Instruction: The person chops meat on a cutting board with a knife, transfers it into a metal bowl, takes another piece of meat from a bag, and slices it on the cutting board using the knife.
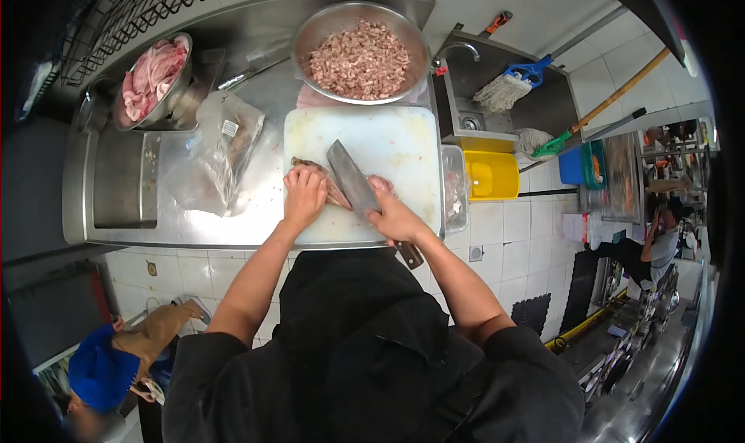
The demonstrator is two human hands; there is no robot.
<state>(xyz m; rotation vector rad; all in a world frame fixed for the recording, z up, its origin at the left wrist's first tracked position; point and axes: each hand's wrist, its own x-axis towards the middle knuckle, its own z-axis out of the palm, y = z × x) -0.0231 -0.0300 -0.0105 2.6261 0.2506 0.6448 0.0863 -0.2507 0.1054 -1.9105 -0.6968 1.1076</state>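
My right hand (396, 219) grips a cleaver (353, 181), its broad blade slanting up and left across a piece of meat (335, 195) on the white cutting board (365, 125). The dark wooden handle sticks out below that hand. My left hand (305, 193) presses on the left part of the meat with bent fingers, left of the blade. Another pinkish bit of meat (381, 183) shows just right of the blade. Whether the edge is in the meat, I cannot tell. Behind the board stands a steel bowl (423, 47) of chopped meat (361, 60).
To the left lie a plastic bag (225, 148) and a bowl of raw meat slices (155, 78) by a sink (124, 183). A clear container (455, 187) and a yellow bin (494, 174) stand right. Two other people (105, 365) are farther off, one each side.
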